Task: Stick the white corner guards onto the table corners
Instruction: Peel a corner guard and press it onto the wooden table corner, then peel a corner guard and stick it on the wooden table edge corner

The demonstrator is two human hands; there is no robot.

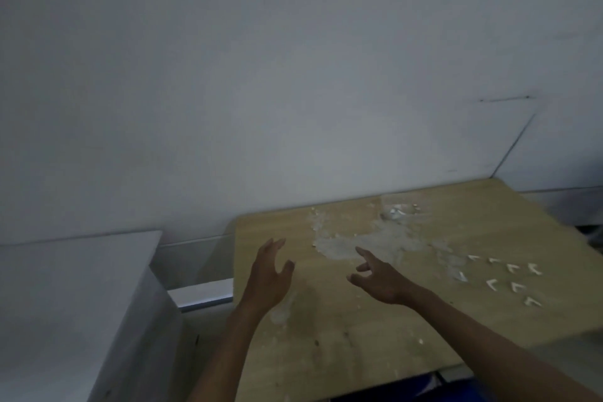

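Note:
A light wooden table (342, 336) stands against the white wall, its top scarred with pale patches of old glue and peeled veneer (368, 238). Several small white L-shaped corner guards (509, 277) lie in loose rows on the right part of the top. My left hand (269, 274) hovers over the table's left side with fingers spread and relaxed, holding nothing. My right hand (378, 277) hovers over the middle, index finger stretched forward, the other fingers loosely bent, also empty. Both hands are well to the left of the guards.
A white cabinet (75, 287) stands to the left of the table, with a gap and a white ledge (202, 295) between them. The white wall (293, 75) runs directly behind the table. Something blue (408, 388) shows below the table's near edge.

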